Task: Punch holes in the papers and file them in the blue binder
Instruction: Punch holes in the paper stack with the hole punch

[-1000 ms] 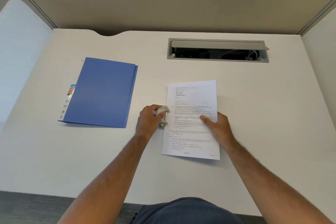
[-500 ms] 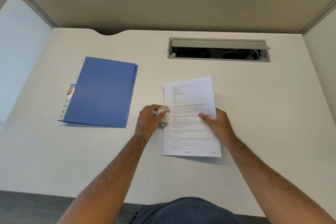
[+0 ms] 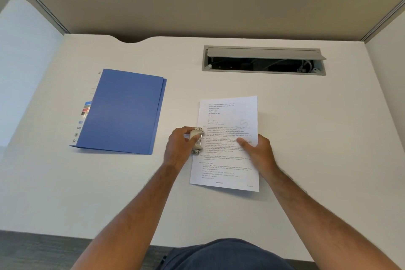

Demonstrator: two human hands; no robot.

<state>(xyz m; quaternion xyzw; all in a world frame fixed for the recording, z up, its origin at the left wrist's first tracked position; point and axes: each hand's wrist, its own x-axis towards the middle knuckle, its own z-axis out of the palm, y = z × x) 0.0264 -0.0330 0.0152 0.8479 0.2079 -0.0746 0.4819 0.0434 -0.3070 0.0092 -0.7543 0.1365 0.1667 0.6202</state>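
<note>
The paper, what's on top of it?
On the paper rests the right hand, holding it flat. The hole punch, gripped by the left hand, bites its left edge. What lies beneath the sheet is hidden.

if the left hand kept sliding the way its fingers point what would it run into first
The left hand points right, already gripping the hole punch; next comes the paper's left edge, probably then the right hand.
</note>
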